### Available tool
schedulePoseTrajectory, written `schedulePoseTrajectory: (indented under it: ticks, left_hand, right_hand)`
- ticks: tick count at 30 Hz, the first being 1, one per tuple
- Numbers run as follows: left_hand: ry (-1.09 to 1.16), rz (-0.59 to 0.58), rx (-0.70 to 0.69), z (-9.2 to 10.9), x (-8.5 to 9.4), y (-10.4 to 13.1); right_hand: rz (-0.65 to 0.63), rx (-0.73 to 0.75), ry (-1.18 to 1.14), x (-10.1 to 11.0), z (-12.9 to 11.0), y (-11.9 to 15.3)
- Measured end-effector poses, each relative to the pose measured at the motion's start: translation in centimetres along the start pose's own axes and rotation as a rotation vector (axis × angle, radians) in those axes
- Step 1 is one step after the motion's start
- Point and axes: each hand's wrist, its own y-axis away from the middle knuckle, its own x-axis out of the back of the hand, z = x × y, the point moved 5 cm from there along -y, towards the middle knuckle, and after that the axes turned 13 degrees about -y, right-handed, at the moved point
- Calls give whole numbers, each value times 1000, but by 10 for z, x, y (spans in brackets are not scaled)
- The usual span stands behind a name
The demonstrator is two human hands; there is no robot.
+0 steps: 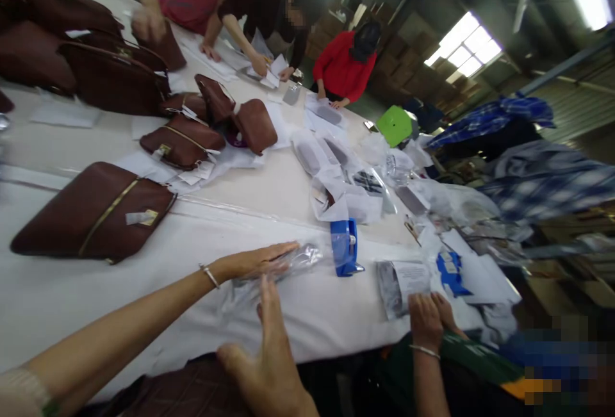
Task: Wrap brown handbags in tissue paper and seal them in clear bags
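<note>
My left hand (259, 260), below a bangle on the wrist, lies flat with fingers stretched out over a crumpled clear plastic bag (307, 255) on the white-covered table. What the bag holds, if anything, I cannot make out. Closer to me, my right hand (271, 353) is raised at the table's near edge, its thumb spread away from the fingers and nothing in its grasp. Its fingertips come near the bag; whether they touch it is unclear. Just beyond the bag stands a blue tape dispenser (343, 247). A brown leather bag (96, 215) with a gold zip lies to the left.
Several brown bags (115, 77) crowd the table's far left. A co-worker's hands (425, 318) press on a grey plastic-wrapped packet (401, 286) at right, near another blue dispenser (451, 273). Wrapped items (314, 154) and white paper fill the middle. People work along the far side.
</note>
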Motion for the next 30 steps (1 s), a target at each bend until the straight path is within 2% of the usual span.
schedulePoseTrajectory:
  ticks: [3,6,9,11,12,13,14,16,18,19,20,21,22,23,24,25,26,27,28,30]
  left_hand:
    - [-89,-109,-54,1,-1,10]
    - [-134,-164,-120,9,-9,17]
    - [-216,-69,-125,18,-8,26]
    - [-280,0,-100,25,-3,34]
    - [-293,-4,-89,30,-2,39]
    - [-288,-28,-77,36,-2,45]
    - [-271,-57,-65,42,-2,52]
    - [-224,-101,-33,55,-3,66]
    - [-180,-101,6,68,-3,81]
    - [-161,-89,25,73,-3,90]
    - [-152,-73,53,75,-4,99]
    - [-156,-53,94,75,-6,110]
    - [-179,-21,152,72,-8,122]
    - [-223,29,228,65,-10,135]
    - [-281,85,311,56,-13,149]
    - [-354,171,391,46,-14,164]
    - [-427,272,451,36,-15,178]
    - [-495,344,479,27,-18,190]
    - [-550,362,489,19,-24,198]
    - [-601,353,492,5,-37,203]
  right_hand:
    - [36,-53,-26,8,1,8]
    - [4,-58,-96,16,7,13]
    - [-77,10,-72,24,17,11]
    - [-86,126,40,45,20,10]
    - [-66,188,96,65,22,9]
    - [-1,262,168,93,24,10]
    - [43,279,188,128,32,11]
    - [136,282,199,213,62,17]
    - [237,268,240,303,112,27]
    - [382,295,352,346,140,36]
    - [460,272,474,380,169,44]
    - [452,220,571,402,197,50]
    - [414,188,627,413,217,54]
    - [417,191,643,415,227,57]
    - [421,221,633,408,226,58]
    - [447,261,593,393,215,57]
    - [434,314,538,369,196,52]
    - [357,320,456,339,175,44]
    - [273,260,371,306,156,32]
    - [128,233,332,245,120,10]
